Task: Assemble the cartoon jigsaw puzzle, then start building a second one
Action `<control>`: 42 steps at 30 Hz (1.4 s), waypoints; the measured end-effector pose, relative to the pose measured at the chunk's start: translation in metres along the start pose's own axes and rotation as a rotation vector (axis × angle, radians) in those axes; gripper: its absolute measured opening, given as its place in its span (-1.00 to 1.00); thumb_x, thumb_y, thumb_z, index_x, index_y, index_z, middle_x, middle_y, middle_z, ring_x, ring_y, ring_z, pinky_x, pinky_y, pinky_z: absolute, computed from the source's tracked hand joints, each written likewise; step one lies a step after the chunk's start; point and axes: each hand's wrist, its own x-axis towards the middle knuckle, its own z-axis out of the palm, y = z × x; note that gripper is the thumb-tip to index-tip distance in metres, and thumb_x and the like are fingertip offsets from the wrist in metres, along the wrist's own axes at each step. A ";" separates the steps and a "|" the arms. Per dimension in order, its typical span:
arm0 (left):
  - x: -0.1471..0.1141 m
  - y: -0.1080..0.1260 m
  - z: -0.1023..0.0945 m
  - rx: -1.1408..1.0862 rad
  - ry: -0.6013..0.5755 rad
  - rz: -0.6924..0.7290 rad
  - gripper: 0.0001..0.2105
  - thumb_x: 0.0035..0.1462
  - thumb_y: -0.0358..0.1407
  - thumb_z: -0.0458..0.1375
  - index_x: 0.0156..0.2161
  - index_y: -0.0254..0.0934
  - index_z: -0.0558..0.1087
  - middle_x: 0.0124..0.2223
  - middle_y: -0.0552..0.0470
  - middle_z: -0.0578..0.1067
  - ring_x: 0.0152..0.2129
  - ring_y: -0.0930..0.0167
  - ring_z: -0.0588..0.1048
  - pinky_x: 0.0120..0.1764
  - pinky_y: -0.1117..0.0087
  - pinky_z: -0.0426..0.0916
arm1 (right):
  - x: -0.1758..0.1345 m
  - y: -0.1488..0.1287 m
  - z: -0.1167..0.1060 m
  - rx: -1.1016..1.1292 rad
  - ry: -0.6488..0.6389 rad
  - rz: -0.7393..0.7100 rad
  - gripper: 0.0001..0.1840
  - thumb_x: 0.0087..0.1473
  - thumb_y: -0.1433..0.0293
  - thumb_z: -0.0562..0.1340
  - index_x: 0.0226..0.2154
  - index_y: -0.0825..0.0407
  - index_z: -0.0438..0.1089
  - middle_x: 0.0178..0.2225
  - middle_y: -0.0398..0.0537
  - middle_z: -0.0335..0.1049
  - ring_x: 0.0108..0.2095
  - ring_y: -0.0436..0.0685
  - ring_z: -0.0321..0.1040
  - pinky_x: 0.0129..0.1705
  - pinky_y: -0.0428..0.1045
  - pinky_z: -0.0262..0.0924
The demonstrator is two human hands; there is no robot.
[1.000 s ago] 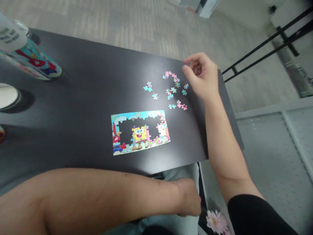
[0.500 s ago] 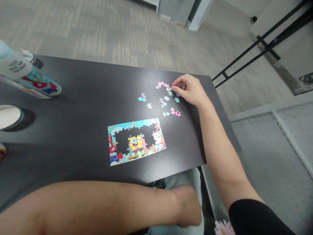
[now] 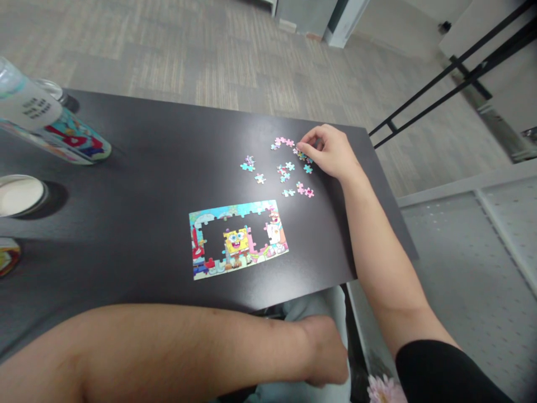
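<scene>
Jigsaw pieces [image 3: 290,166], small, knobbed, mostly pink and teal, lie loose on the smooth dark surface [image 3: 138,162], beyond a partly filled rectangular cartoon puzzle [image 3: 237,242]. The bare right hand [image 3: 329,150] curls at their right edge, thumb and forefinger close together; whether it grips one, I cannot tell. The bare left hand [image 3: 325,352] lies over pale-blue trousers [image 3: 316,300], fingers hidden, so its state is unclear.

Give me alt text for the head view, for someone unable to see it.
The right hand is at a scatter of loose pieces on a dark table. Nearer in lies a part-built puzzle, framed but gapped inside; the left hand is over a leg.
</scene>
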 end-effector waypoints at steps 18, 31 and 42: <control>0.007 0.007 0.016 0.010 0.113 -0.008 -0.81 0.46 -0.34 0.55 -0.23 0.02 0.86 -0.26 0.19 0.82 -0.70 0.44 0.32 -0.56 0.21 0.33 | -0.001 -0.002 0.000 0.191 -0.090 0.050 -0.56 0.16 0.03 0.75 -0.18 -0.19 0.62 -0.26 -0.03 0.63 -0.19 0.39 0.59 -0.02 0.36 0.63; 0.001 0.008 0.000 0.012 0.056 -0.025 -0.77 0.52 -0.35 0.51 -0.21 0.07 0.86 -0.29 0.24 0.78 -0.76 0.44 -0.06 -0.60 0.19 0.24 | -0.021 -0.066 -0.003 0.618 -0.349 -0.072 -0.43 0.09 -0.21 0.83 -0.16 -0.23 0.75 -0.23 -0.08 0.81 -0.20 0.30 0.65 -0.05 0.25 0.63; 0.001 0.007 0.000 0.013 0.081 -0.015 -0.80 0.48 -0.30 0.57 -0.24 0.04 0.85 -0.49 0.27 0.57 -0.77 0.39 -0.14 -0.67 0.22 0.23 | -0.021 -0.065 -0.005 0.491 -0.460 -0.124 -0.64 0.25 -0.04 0.76 -0.17 -0.15 0.88 -0.19 -0.01 0.88 -0.18 0.28 0.69 -0.06 0.20 0.65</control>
